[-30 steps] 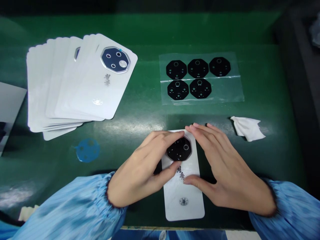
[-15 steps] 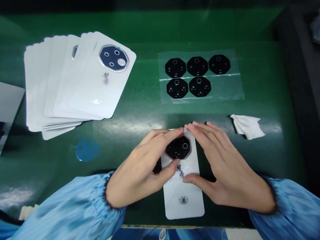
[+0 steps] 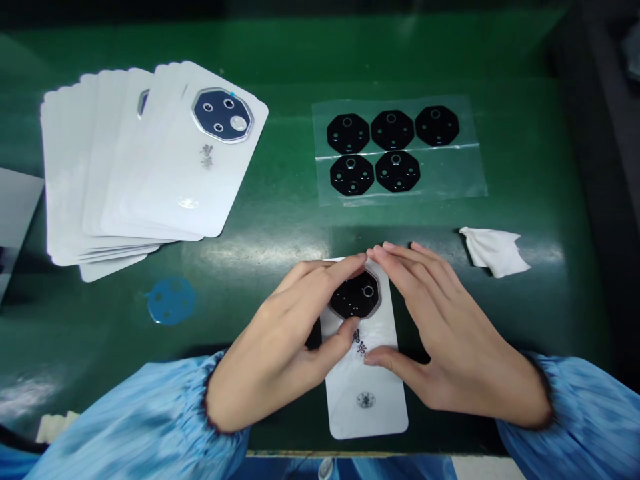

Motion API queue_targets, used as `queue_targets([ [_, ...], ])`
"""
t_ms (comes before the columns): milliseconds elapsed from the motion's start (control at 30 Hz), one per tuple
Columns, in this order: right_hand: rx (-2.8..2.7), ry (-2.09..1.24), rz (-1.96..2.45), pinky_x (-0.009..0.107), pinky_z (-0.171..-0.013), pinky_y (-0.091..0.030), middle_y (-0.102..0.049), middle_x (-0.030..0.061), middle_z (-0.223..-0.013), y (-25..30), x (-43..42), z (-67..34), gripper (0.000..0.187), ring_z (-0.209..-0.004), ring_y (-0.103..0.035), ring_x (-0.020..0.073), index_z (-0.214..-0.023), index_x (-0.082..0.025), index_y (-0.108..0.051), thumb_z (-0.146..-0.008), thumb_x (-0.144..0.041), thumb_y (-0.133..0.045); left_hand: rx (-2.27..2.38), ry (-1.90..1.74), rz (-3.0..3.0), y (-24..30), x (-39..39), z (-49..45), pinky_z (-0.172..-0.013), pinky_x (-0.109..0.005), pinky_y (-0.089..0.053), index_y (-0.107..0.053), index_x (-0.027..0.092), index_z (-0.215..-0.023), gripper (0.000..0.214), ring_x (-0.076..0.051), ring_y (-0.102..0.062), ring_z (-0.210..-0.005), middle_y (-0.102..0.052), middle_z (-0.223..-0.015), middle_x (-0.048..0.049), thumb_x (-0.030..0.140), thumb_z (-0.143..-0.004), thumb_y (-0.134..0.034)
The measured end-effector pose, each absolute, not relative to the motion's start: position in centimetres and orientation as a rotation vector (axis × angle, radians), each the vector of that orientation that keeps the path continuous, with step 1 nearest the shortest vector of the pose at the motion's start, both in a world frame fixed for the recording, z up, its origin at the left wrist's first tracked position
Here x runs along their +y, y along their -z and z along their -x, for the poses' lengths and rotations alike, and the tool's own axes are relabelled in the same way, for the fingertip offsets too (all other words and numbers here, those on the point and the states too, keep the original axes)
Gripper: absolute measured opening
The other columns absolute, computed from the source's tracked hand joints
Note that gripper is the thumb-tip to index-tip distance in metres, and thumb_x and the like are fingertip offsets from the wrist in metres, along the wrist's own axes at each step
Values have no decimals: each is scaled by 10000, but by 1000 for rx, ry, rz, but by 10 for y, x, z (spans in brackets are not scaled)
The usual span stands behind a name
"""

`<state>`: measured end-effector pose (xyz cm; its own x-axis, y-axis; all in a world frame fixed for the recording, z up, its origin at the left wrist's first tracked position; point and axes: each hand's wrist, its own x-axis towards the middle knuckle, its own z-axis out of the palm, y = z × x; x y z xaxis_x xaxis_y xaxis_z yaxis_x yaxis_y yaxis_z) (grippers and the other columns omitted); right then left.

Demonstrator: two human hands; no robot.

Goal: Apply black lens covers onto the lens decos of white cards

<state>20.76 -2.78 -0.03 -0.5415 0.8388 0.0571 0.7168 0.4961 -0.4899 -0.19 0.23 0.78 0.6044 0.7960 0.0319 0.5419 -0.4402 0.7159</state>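
A white phone back panel lies on the green table in front of me, with dark lettering and a small round emblem on it. At its top, a black octagonal camera lens cover sits within a silver frame. My left hand spans this cover, index fingertip at its upper edge and thumb at its lower edge. On the other side my right hand is open. Its fingers are stretched out, index tip by the panel's top and close to the left index finger, thumb on the panel below the cover.
A fanned stack of white phone back panels lies at the left. Beyond my hands, a clear film sheet carries several black lens covers. A blue octagonal film lies at the left, a white cloth at the right.
Both hands hold nearly the same pose on the panel. The whole view has shifted slightly, so things at the left appear a little further left.
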Motion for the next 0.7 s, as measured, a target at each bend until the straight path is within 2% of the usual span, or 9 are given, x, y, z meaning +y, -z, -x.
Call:
queue_targets([
  [133,-2452,-618,1316,441,-1179,-174,-360,153,-1472,0,-28,-207,897,-1389,-252,263,-1484,-29,-166,-853,-491,-606,1065,-470,-2153,-10,2,1,-984,-207,-441,-393,149,-1384,563,-131,-533,-1146,-578,-1280,-46,151,-862,-603],
  [267,-2464,-616,1296,436,-1183,-169,-370,154,-1470,0,-28,-208,893,-1387,-263,255,-1482,-19,-166,-856,-474,-612,1073,-477,-2138,-11,0,1,-957,-253,-473,-373,178,-1406,574,-157,-546,-1139,-569,-1311,-49,162,-873,-589],
  [500,-2459,-604,1306,439,-1168,-227,-374,153,-1476,0,-29,-207,880,-1363,-308,254,-1486,-27,-162,-874,-495,-586,1106,-462,-2054,-10,-1,2,-947,-252,-487,-342,225,-1433,630,-155,-558,-1141,-542,-1352,-29,161,-863,-603],
  [700,-2429,-583,1316,426,-1161,-246,-411,163,-1444,1,-30,-208,892,-1356,-316,255,-1484,-17,-164,-870,-511,-583,1160,-453,-1993,-14,2,-1,-914,-248,-504,-348,257,-1425,671,-149,-590,-1104,-616,-1237,0,126,-826,-620],
])
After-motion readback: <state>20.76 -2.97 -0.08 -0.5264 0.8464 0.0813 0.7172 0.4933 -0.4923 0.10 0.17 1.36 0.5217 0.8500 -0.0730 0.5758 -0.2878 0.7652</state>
